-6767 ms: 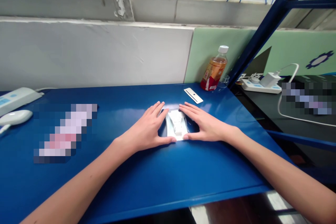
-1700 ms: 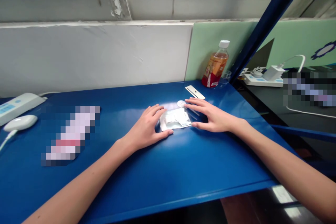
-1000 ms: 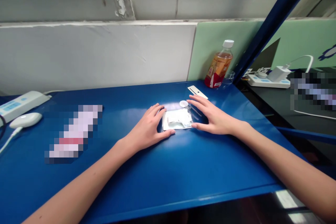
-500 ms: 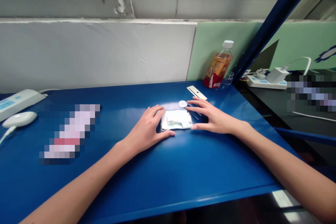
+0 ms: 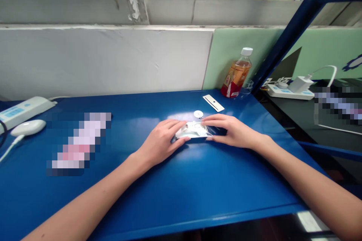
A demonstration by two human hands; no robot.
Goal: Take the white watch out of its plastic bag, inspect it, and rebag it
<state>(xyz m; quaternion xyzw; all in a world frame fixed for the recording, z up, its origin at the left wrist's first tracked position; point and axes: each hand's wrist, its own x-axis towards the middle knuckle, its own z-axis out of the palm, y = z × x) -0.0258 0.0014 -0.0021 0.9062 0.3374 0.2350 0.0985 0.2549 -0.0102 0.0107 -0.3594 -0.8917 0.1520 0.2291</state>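
A small clear plastic packet with white contents [image 5: 194, 130] lies on the blue table [image 5: 198, 180], between my two hands. My left hand [image 5: 162, 139] grips its left end, fingers on top and thumb along the near edge. The right end is between the fingertips and thumb of my right hand [image 5: 230, 130]. Just behind the packet is a white round disc [image 5: 198, 114]. A flat white strip with a dark slot [image 5: 213, 102] lies farther back, beyond my right hand.
A drink bottle [image 5: 236, 73] stands at the back right beside a blue post [image 5: 294, 26]. On the left are a blurred-out long object [image 5: 82, 141], a white power strip [image 5: 26, 111] and a white oval device [image 5: 28, 127]. Another power strip [image 5: 291, 92] is at the right.
Both hands have closed in on the packet's ends; my right hand now touches it. The packet looks slightly raised or tilted. The whole view has shifted a little.
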